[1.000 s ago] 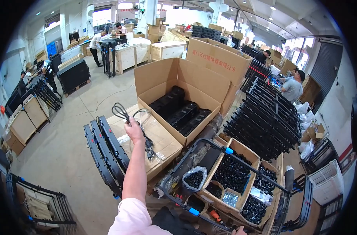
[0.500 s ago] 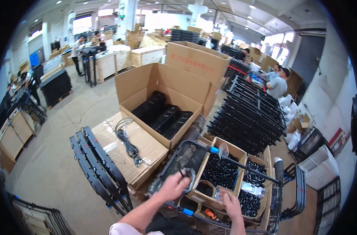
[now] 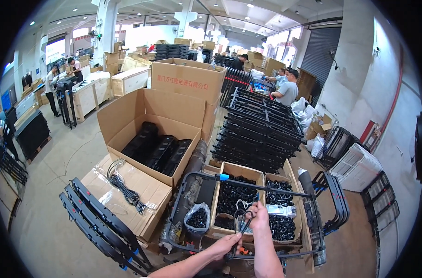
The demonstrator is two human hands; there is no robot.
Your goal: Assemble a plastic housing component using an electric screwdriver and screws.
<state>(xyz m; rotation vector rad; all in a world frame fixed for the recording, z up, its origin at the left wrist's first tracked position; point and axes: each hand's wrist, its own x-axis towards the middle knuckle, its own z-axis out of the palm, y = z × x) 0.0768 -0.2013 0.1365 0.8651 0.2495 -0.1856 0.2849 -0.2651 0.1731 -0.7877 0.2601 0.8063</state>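
Note:
A looped cable (image 3: pixel 237 225), dark with a paler grey loop at its top, is held between my two hands over the wooden parts boxes. My right hand (image 3: pixel 259 217) pinches its upper loops. My left hand (image 3: pixel 226 246), lower and nearer to me, closes on its lower part. Beneath them lies a wooden box (image 3: pixel 215 197) full of small black parts (image 3: pixel 239 189). Left of it sits a clear plastic bag (image 3: pixel 197 217) of small black pieces. A black tubular frame (image 3: pixel 171 222) with blue bands surrounds these containers. Something orange (image 3: pixel 246 251) shows below my hands.
An open carton (image 3: pixel 123 109) with long black parts stands ahead left. Nearer, a flat carton (image 3: pixel 97 185) carries a bundled cable (image 3: pixel 127 192). Black curved frames (image 3: pixel 104 222) lean at left. Stacked black racks (image 3: pixel 262 125) stand ahead. People work farther off, including one in grey (image 3: pixel 287 92).
My left hand has left the plastic bag and moved right and down. My right hand has risen, and a looped cable now shows between both hands. The view has swung right.

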